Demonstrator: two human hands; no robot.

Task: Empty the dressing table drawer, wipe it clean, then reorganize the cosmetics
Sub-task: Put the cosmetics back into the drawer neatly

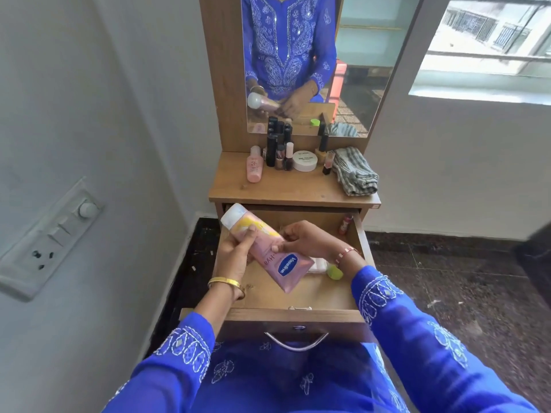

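Hands at frame centre, both gripping pink Vaseline tube point(268, 251) over open drawer point(298, 315): left hand point(235, 251) curled round white-capped end, right hand point(307, 239) pinching tube's middle. Green-capped item point(334, 271) and small red bottle point(346, 223) inside drawer. On worktop point(283, 189) above: bottles, nail polish jar point(304, 160), folded striped cloth point(354, 171).

Drawer point(365, 242) open above; bare floor left, red bottle point(346, 224) back-right
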